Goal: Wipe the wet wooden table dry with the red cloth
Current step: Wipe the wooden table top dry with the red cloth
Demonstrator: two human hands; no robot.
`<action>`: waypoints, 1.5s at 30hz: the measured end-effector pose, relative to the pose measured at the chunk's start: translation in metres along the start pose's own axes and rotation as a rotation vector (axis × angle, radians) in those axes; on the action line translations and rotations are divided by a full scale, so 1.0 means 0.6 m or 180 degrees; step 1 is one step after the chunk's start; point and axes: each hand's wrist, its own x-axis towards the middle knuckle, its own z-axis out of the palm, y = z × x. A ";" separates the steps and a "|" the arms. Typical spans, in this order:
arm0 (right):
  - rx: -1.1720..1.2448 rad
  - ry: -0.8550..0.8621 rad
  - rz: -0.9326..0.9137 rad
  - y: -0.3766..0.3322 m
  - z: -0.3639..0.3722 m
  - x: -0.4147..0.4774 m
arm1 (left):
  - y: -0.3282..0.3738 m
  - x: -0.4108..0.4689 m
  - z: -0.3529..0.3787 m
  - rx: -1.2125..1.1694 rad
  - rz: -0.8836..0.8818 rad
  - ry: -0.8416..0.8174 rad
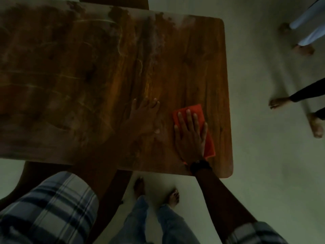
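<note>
Our fingers (188,117) lie straight, unclenched: the right hand (190,136) presses flat on the red cloth (209,141) near the wooden table (88,67)'s near right corner, the left hand (142,117) rests spread on bare wood just beside it

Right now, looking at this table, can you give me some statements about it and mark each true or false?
The right hand presses flat on the red cloth. True.
The cloth lies at the far left end. False: it lies near the right end of the wooden table, by the near edge.
The left hand holds a second cloth. False: it rests flat on bare wood, holding nothing.
A dark band circles the right wrist. True.
</note>
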 end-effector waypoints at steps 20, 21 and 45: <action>0.0027 -0.0268 0.0622 -0.022 -0.013 -0.070 | -0.047 -0.081 0.057 -0.0300 0.0349 -0.0091; 0.0037 -0.0289 0.0639 -0.032 -0.009 -0.051 | -0.046 -0.080 0.060 -0.0256 0.0347 -0.0100; -0.0055 -0.0353 0.0003 -0.047 0.002 0.010 | -0.059 -0.031 0.007 -0.0506 0.0115 0.0017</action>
